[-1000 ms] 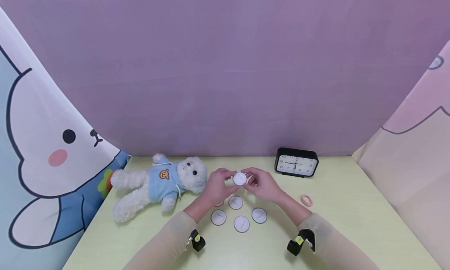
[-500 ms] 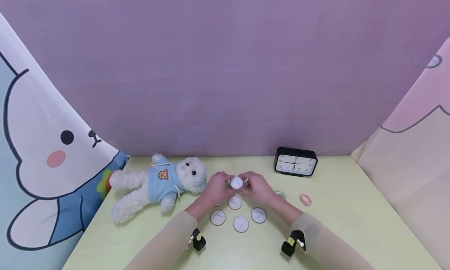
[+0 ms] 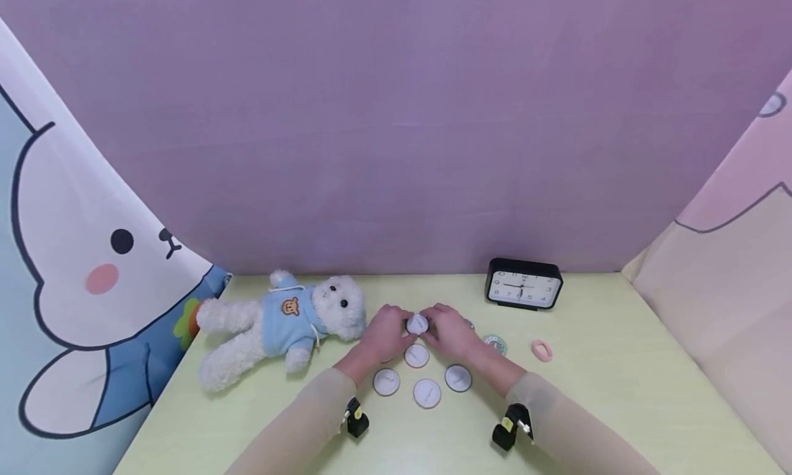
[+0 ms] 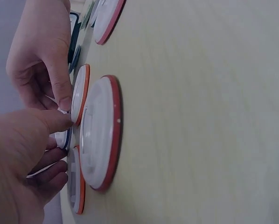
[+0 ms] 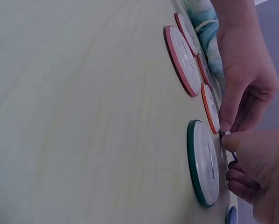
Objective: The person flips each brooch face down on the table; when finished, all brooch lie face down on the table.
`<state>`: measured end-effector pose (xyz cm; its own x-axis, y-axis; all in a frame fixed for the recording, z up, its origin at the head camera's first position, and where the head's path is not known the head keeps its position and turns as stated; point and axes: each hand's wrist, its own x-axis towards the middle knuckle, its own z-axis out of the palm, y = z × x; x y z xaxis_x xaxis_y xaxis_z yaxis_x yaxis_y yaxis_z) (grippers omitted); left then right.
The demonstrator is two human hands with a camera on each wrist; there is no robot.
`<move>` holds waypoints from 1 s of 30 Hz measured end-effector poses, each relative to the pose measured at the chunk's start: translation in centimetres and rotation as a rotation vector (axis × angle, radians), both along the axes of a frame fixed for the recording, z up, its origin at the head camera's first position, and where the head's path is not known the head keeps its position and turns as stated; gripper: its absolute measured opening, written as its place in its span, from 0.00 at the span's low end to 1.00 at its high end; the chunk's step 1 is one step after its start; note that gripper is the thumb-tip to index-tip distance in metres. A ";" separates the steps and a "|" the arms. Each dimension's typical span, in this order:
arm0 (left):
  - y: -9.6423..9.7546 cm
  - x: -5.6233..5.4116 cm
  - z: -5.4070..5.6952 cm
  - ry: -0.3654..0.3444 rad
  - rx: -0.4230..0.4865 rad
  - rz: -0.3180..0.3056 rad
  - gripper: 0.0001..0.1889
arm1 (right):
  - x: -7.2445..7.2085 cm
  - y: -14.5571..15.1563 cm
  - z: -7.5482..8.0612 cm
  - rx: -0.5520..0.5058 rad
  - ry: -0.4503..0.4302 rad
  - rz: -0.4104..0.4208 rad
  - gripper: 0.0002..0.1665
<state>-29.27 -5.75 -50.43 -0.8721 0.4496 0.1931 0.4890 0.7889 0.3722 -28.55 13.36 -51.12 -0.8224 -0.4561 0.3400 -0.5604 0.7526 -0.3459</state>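
Note:
Both hands meet over the middle of the table around one round pin badge (image 3: 417, 324), its white back up and its rim dark blue. My left hand (image 3: 385, 333) pinches its left edge between thumb and fingers, and my right hand (image 3: 454, 332) pinches the right edge. In the left wrist view the blue-rimmed badge (image 4: 62, 137) is partly hidden by fingers. Just nearer lies an orange-rimmed badge (image 3: 416, 355), back up. Around it lie a red-rimmed badge (image 4: 102, 135), a green-rimmed badge (image 5: 205, 163) and a pinkish-red one (image 5: 184, 60).
A white plush bear (image 3: 291, 317) in a blue hoodie lies on the left. At the back right stands a black alarm clock (image 3: 524, 284). A pink ring-shaped band (image 3: 542, 350) and a teal patterned badge (image 3: 496, 344) lie beside the right forearm. A purple backdrop (image 3: 396, 131) closes the far edge.
Both hands have come slightly nearer and lower with the badge between them. The right forearm has shifted left, uncovering the teal badge. Badges on the table stay put.

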 end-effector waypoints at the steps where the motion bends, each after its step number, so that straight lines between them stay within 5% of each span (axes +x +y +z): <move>1: 0.0 0.0 0.0 -0.001 0.000 0.000 0.21 | 0.0 0.0 0.0 0.001 0.001 -0.004 0.18; 9: 0.6 0.0 0.3 -0.019 -0.023 0.021 0.21 | 0.1 0.5 0.3 0.014 -0.031 -0.005 0.20; 16: 2.3 -0.7 1.6 -0.034 -0.022 -0.025 0.21 | -0.5 3.9 3.2 -0.041 -0.032 -0.049 0.17; 22: 4.3 -0.8 2.2 -0.019 -0.049 -0.058 0.19 | -0.8 7.0 5.0 0.031 -0.060 -0.045 0.15; 30: 7.6 -1.0 1.6 0.009 -0.167 -0.107 0.18 | -0.3 8.7 4.0 0.097 -0.192 -0.016 0.15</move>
